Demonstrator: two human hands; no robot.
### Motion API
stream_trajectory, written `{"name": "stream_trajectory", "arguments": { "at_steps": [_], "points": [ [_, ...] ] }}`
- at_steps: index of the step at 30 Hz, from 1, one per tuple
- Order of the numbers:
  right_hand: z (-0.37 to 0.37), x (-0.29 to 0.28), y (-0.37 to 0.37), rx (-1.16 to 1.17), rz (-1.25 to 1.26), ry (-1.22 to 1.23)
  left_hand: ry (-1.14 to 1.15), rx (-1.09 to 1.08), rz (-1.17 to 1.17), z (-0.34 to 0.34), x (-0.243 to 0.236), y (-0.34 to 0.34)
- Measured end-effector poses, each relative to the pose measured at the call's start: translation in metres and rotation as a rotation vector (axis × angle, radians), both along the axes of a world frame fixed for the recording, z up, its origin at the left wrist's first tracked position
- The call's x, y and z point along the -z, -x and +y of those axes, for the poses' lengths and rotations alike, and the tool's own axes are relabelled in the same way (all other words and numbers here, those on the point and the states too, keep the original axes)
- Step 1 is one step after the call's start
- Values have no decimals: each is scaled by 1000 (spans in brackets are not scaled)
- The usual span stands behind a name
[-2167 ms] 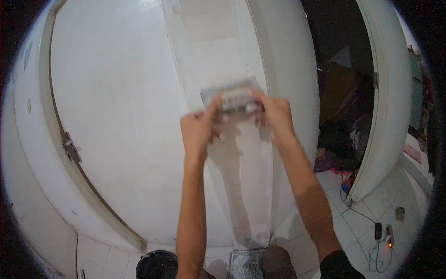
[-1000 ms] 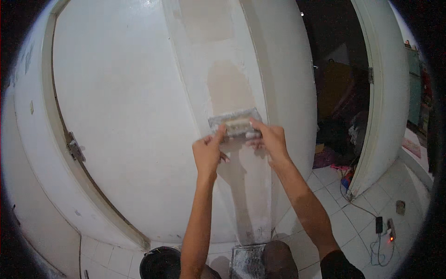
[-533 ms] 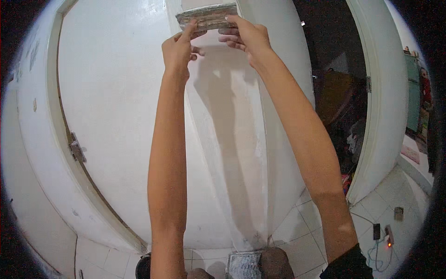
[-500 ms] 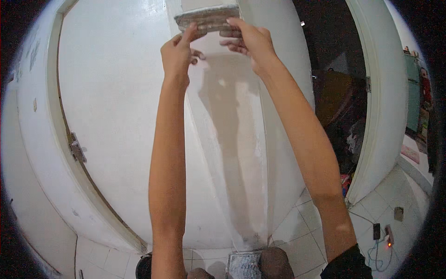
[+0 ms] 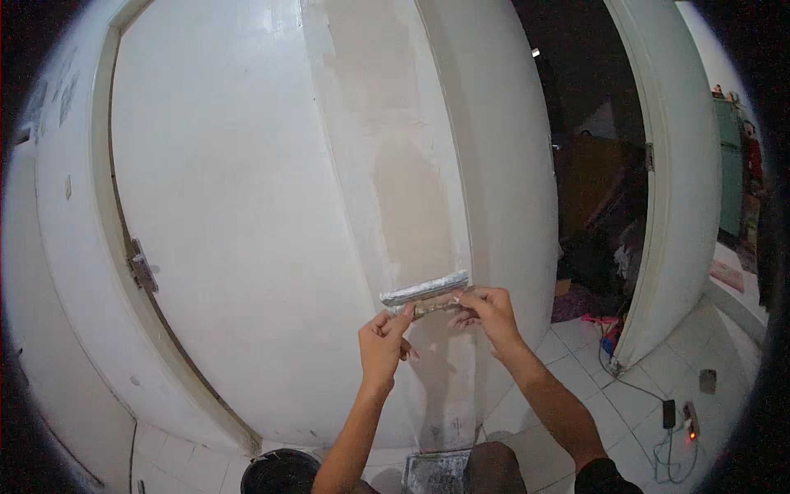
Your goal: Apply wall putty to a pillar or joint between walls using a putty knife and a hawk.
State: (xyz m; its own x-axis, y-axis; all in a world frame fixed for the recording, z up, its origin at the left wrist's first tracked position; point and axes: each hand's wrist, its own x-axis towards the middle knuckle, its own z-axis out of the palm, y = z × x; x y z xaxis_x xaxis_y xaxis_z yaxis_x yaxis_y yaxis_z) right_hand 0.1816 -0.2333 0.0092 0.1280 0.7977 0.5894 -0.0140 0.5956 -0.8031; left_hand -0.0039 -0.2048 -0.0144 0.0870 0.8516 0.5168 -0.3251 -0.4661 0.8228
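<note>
My left hand point(image 5: 383, 346) and my right hand point(image 5: 490, 317) both grip a wide plastering blade point(image 5: 424, 292), pinched at its left and right ends, thumbs on the near side. A thick white paste lies along its upper edge, and its handle is streaked with grime. The blade is at the lower middle of a narrow vertical wall strip point(image 5: 411, 198); whether it touches the surface I cannot tell. The strip carries beige, smeared patches with white borders. Shadows of my hands fall below the blade.
A white door point(image 5: 222, 206) stands left, a dark doorway point(image 5: 597, 189) right. A black bucket point(image 5: 263, 461) and a smeared tray point(image 5: 432, 468) are at the bottom, beside my knee point(image 5: 494, 468). A power strip point(image 5: 690, 420), black adapter point(image 5: 668, 413) and cables lie on the tiled floor point(image 5: 584, 387) at right.
Both hands and the blade have moved from high on the strip down to its lower middle since half a second ago, uncovering the beige patches above. The blade's white-coated edge now shows clearly.
</note>
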Motion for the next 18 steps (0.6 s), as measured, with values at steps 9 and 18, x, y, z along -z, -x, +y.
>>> {"name": "stream_trajectory", "arguments": {
  "at_steps": [9, 18],
  "points": [
    [14, 7, 24, 63, 153, 129, 4, -84, 57, 23, -4, 9],
    [29, -176, 51, 57, 257, -211, -258, -214, -102, 56, -184, 17]
  ]
}}
